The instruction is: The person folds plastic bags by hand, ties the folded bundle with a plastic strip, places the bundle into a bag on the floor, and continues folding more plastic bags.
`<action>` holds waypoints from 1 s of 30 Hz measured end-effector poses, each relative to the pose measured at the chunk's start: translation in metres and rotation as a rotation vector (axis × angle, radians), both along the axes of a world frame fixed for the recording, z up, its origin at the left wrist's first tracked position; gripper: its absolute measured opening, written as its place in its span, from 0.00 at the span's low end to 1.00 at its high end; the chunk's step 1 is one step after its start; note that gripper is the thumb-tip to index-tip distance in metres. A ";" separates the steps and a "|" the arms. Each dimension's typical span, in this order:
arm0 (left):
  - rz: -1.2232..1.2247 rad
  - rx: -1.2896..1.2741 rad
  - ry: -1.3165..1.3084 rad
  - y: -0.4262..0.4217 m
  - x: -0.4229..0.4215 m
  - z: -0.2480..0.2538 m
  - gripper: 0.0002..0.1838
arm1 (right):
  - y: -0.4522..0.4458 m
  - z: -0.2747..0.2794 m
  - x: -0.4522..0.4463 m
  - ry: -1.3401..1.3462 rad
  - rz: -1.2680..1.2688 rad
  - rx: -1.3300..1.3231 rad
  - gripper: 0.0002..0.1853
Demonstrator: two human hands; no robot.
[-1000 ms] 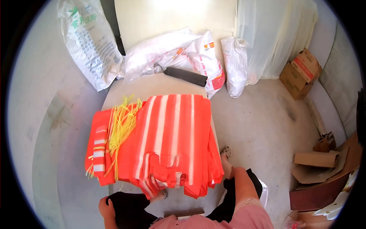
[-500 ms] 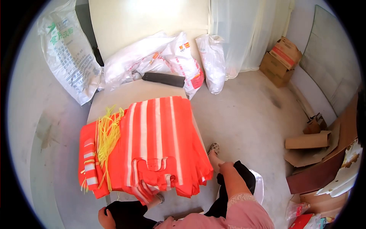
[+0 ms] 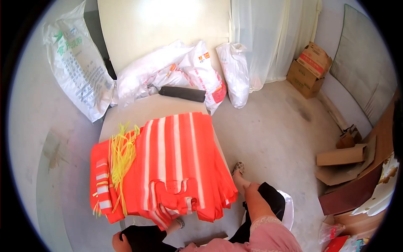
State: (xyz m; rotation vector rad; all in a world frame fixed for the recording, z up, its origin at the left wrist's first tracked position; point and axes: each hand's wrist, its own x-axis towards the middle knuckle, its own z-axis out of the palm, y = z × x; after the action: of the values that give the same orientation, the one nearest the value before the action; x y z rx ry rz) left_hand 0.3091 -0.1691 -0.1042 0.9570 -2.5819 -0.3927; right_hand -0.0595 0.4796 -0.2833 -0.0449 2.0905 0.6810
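My left hand lies against the black trouser cloth at my left knee, fingers partly in view, holding nothing that I can see. On the other side, my right hand touches my lower right leg beside the black trouser leg; its fingers are mostly hidden. Between my knees and the table's far part lies a thick stack of orange-red vest-like garments with white stripes and cut-out openings at the near end. A bunch of yellow ties is draped at its left. Beside it sits a folded striped bundle bound with yellow ties.
The stack covers much of a pale table. At its far end are white sacks and a dark roll. A big printed sack stands left. Cardboard boxes and a flattened carton are at the right.
The whole scene has shifted slightly down and to the right in view. Both hands stay at my legs, and the stack, ties and sacks keep their places relative to one another.
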 end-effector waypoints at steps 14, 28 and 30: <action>-0.091 -0.038 -0.164 0.043 -0.043 0.058 0.21 | 0.003 -0.104 -0.037 0.415 -0.424 -0.030 0.48; -0.056 -0.008 -0.025 0.044 -0.040 0.045 0.11 | 0.005 -0.093 -0.026 0.318 -0.381 -0.030 0.46; -0.054 0.004 -0.030 0.045 -0.038 0.049 0.12 | 0.002 -0.090 -0.026 0.310 -0.374 -0.030 0.46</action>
State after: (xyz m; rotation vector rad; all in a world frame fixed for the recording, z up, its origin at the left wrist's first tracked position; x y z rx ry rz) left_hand 0.2706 -0.1244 -0.0557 0.9028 -2.6398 -0.4017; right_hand -0.0858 0.4814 -0.3738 0.4506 2.3161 0.4477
